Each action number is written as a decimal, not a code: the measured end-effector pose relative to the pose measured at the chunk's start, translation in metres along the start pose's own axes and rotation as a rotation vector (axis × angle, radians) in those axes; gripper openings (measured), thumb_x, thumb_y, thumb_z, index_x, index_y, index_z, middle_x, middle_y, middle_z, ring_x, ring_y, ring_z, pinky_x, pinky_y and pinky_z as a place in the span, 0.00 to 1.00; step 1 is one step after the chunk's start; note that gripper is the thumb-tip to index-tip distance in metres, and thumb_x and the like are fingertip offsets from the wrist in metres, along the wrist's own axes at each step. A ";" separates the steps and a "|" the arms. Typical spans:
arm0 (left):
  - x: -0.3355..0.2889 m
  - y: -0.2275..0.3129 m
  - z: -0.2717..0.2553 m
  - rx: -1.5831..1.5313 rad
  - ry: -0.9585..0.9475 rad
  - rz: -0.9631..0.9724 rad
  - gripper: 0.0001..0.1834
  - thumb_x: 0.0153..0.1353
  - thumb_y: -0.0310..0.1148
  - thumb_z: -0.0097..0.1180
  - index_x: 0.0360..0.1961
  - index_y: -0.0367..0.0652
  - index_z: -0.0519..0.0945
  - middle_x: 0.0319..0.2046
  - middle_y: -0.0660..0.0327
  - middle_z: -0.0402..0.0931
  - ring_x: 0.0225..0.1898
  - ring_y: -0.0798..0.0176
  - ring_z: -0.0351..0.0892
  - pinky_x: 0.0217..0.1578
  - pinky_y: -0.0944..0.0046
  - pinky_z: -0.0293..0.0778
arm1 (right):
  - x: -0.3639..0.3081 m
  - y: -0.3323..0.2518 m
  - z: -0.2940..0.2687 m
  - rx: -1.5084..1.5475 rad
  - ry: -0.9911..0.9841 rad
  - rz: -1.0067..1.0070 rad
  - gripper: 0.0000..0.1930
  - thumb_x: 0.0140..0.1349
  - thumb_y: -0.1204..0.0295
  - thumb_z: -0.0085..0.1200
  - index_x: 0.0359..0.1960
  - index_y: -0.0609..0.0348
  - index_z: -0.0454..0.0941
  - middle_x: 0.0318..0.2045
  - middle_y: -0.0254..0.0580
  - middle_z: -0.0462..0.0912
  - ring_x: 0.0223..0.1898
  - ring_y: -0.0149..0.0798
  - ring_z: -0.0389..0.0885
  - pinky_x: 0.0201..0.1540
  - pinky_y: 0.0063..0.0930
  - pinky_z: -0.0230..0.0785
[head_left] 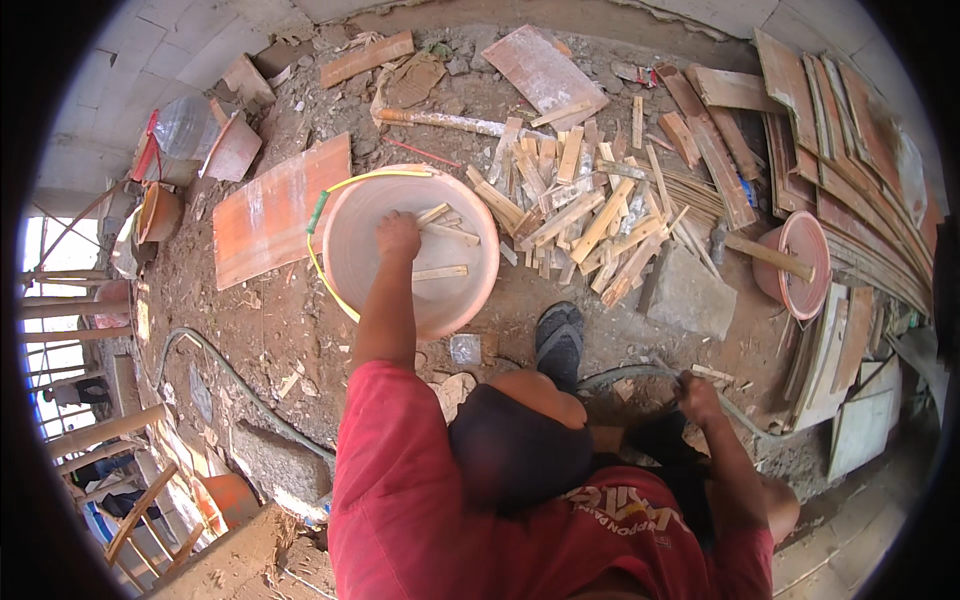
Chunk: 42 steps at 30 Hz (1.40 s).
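My left hand (398, 237) reaches down inside a large, pale round tub (345, 270) with a yellow handle that has a green grip. The fingers look curled under; whatever they hold is hidden. Right beside them lie short wood strips (450, 234), and another wood strip (440, 272) rests lower on the tub's bottom. My right hand (697, 397) is closed in a fist by my right knee, near a grey-green hose (625, 371). Whether it grips anything does not show.
Right of the tub is a heap of wood offcuts (590, 215). A concrete block (690, 290) and a hammer (770, 256) over a small pink bucket (768, 280) stand further right. Boards (850, 150) lean at the far right; an orange panel (285, 210) lies left.
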<state>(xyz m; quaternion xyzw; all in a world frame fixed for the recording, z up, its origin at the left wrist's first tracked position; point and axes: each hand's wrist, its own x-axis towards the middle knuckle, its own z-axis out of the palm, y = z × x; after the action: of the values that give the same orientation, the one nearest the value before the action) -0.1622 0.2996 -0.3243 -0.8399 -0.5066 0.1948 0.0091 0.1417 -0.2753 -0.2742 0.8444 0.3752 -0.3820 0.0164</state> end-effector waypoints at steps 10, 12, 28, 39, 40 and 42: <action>-0.122 -0.012 -0.123 -1.033 -0.123 -0.010 0.09 0.65 0.29 0.43 0.44 0.37 0.69 0.26 0.60 0.71 0.26 0.64 0.75 0.30 0.65 0.73 | 0.067 -0.042 0.056 -0.122 -0.036 -0.047 0.29 0.58 0.52 0.57 0.53 0.62 0.71 0.49 0.57 0.77 0.54 0.55 0.75 0.56 0.47 0.68; -0.149 0.006 -0.154 -1.257 -0.150 0.047 0.09 0.67 0.31 0.41 0.44 0.39 0.69 0.27 0.61 0.72 0.25 0.66 0.74 0.29 0.66 0.72 | 0.064 -0.045 0.000 -0.154 0.140 -0.144 0.29 0.58 0.53 0.58 0.54 0.63 0.71 0.51 0.54 0.74 0.54 0.56 0.73 0.56 0.47 0.66; -0.107 0.298 -0.364 -0.836 -0.185 0.553 0.18 0.70 0.42 0.45 0.51 0.39 0.70 0.25 0.67 0.70 0.21 0.72 0.68 0.25 0.70 0.71 | 0.183 0.083 -0.201 -0.991 0.337 0.342 0.17 0.66 0.64 0.42 0.46 0.56 0.82 0.43 0.45 0.74 0.48 0.49 0.73 0.37 0.54 0.70; -0.233 0.388 -0.059 -1.476 -1.004 -0.001 0.12 0.69 0.36 0.46 0.42 0.37 0.71 0.24 0.60 0.72 0.19 0.63 0.70 0.18 0.60 0.68 | 0.101 0.080 -0.192 -0.098 0.401 0.397 0.17 0.59 0.64 0.55 0.46 0.62 0.80 0.44 0.54 0.84 0.47 0.51 0.84 0.47 0.45 0.75; -0.244 0.389 -0.048 -1.543 -1.029 -0.088 0.12 0.68 0.37 0.45 0.41 0.38 0.71 0.23 0.60 0.71 0.18 0.63 0.69 0.18 0.60 0.67 | 0.078 0.075 -0.196 -0.026 0.454 0.394 0.19 0.59 0.63 0.56 0.46 0.63 0.80 0.43 0.57 0.83 0.46 0.53 0.83 0.47 0.45 0.75; -0.257 0.395 -0.027 -1.628 -1.070 -0.161 0.12 0.68 0.38 0.44 0.40 0.39 0.72 0.22 0.61 0.70 0.18 0.64 0.67 0.17 0.60 0.65 | 0.039 0.073 -0.184 0.134 0.575 0.373 0.20 0.58 0.62 0.57 0.46 0.66 0.78 0.42 0.61 0.82 0.46 0.57 0.82 0.48 0.45 0.74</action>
<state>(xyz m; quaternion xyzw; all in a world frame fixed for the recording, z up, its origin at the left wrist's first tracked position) 0.0756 -0.1078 -0.3019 -0.3530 -0.4793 0.1398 -0.7913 0.3216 -0.2460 -0.1887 0.9707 0.1778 -0.1427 -0.0758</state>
